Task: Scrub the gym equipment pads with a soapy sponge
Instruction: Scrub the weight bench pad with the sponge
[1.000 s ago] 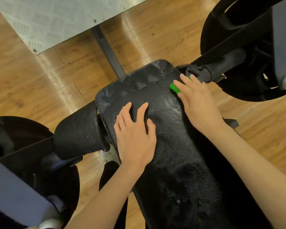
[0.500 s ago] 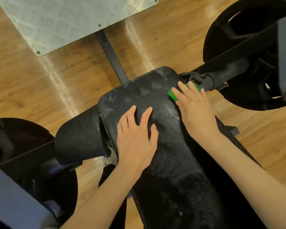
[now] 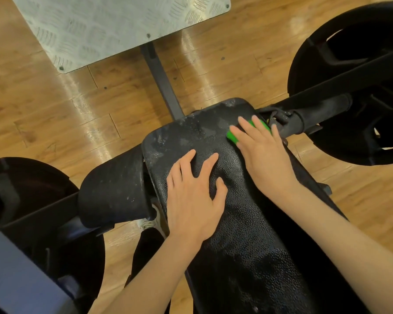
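Warm bright indoor light, streaky glare on the wood floor (image 3: 95, 123), wide-angle bending at edges.

A gym floor, seen from above. A black padded bench (image 3: 225, 168) with a foam roller pad (image 3: 114, 189) sits between what look like round black weight plates (image 3: 349, 87). Polished wooden flooring (image 3: 55, 114) and a metal tread plate (image 3: 114, 26) lie beneath.
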`<action>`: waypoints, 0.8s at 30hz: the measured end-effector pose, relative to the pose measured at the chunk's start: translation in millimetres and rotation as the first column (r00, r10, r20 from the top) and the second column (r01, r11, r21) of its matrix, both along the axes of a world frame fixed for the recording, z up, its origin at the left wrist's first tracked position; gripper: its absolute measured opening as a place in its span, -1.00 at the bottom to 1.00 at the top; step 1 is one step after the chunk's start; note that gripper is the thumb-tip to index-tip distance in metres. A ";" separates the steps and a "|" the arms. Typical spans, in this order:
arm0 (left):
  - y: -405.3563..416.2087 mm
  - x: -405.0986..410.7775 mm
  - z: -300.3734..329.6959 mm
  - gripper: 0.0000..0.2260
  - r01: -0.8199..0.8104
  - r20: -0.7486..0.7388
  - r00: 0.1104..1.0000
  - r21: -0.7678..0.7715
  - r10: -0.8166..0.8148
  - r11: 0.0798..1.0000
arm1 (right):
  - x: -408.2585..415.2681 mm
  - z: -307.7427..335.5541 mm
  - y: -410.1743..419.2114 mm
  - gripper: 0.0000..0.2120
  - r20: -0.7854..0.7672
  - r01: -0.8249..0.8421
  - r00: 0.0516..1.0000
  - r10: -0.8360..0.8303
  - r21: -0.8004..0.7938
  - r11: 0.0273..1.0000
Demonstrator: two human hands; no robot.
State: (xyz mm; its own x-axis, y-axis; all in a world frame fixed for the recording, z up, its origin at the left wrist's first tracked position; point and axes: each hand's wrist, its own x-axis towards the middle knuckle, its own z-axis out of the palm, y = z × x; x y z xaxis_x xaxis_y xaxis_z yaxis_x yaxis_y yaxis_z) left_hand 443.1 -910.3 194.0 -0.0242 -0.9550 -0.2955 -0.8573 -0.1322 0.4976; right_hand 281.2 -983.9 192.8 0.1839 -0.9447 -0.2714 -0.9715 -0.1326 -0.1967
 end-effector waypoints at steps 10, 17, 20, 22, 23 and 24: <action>0.8 -0.7 -1.8 -0.58 -0.009 -0.005 1.000 -0.010 0.009 1.000 | 5.6 7.5 24.6 -0.61 0.041 -0.045 0.998 0.046 -0.033 0.998; -0.3 -1.1 -2.1 -0.57 -0.005 0.005 1.000 -0.008 0.005 1.000 | 26.1 -23.4 -43.7 -0.62 -0.008 -0.074 0.997 0.074 0.026 0.997; 0.7 -0.9 -1.9 -0.57 0.000 0.011 1.000 -0.003 0.000 1.000 | 8.2 2.1 2.3 -0.63 0.011 -0.083 0.996 0.084 -0.052 0.995; 0.9 -0.6 -1.4 -0.58 -0.004 0.013 1.000 -0.003 0.004 1.000 | 3.2 5.3 11.6 -0.63 0.013 -0.082 0.997 0.082 -0.027 0.996; 0.8 -0.7 -1.0 -0.58 -0.002 0.016 1.000 -0.004 0.002 1.000 | 5.0 0.6 -0.6 -0.63 0.014 -0.077 0.997 0.078 -0.015 0.997; 0.4 -0.7 -0.9 -0.58 0.000 0.018 1.000 -0.005 0.000 1.000 | 9.5 -7.9 -20.1 -0.63 0.009 -0.052 0.999 0.052 0.003 0.999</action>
State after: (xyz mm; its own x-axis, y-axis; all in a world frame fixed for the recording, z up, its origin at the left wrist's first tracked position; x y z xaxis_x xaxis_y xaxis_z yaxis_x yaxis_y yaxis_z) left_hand 442.4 -909.9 193.1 -0.0194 -0.9564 -0.2915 -0.8660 -0.1297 0.4830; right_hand 290.7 -1004.0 184.9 0.2347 -0.9330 -0.2729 -0.9616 -0.1818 -0.2055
